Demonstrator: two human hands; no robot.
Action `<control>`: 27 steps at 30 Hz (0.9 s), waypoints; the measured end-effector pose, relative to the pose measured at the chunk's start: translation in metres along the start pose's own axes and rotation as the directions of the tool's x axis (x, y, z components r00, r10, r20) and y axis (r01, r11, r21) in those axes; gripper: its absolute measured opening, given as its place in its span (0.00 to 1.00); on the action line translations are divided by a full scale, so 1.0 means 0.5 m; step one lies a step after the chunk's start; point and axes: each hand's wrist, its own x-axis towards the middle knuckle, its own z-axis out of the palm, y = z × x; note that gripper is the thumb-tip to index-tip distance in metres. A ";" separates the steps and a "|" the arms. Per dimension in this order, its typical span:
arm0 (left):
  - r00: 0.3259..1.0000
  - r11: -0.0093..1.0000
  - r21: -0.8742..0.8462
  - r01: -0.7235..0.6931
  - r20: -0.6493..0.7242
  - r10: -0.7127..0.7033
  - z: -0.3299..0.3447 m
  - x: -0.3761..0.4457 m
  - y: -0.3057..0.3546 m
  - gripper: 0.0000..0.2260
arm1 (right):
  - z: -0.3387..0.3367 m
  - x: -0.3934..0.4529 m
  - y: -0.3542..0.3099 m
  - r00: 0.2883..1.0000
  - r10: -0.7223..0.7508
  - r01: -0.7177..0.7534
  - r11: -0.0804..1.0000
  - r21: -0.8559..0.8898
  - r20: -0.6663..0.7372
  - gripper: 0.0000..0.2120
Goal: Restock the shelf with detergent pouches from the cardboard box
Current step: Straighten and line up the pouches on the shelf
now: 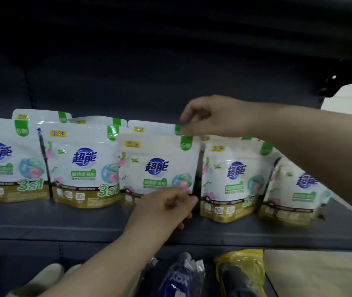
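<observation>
Your right hand (pixel 205 116) pinches the top right corner of a white detergent pouch (pixel 158 159) standing on the dark shelf (pixel 63 224). Your left hand (pixel 166 209) curls its fingers at the pouch's lower right corner, which looks like a grip, though blur hides the exact contact. The pouch sits mid-row, with a pouch just beside it on either side and more tucked behind.

It will likely feel light and floppy, with a glossy, slippery film and a stiffer flat seal along the top. The top seal and the bottom edge are the surest holds; the soft middle would buckle. The cardboard box is out of view.
</observation>
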 end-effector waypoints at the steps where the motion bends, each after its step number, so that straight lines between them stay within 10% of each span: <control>1: 1.000 1.000 -0.012 -0.009 0.029 0.010 0.026 0.002 0.012 0.07 | -0.014 -0.015 0.020 1.000 0.016 -0.015 1.000 0.014 -0.006 0.16; 15: 0.998 0.998 -0.051 0.035 0.053 -0.033 0.184 0.013 0.027 0.05 | 0.000 -0.113 0.151 0.996 0.080 -0.054 0.905 -0.422 0.044 0.21; 27: 0.997 0.996 0.079 -0.048 0.070 0.042 0.250 0.009 0.051 0.06 | -0.099 -0.213 0.217 0.964 0.223 -0.230 0.973 -0.033 -0.145 0.24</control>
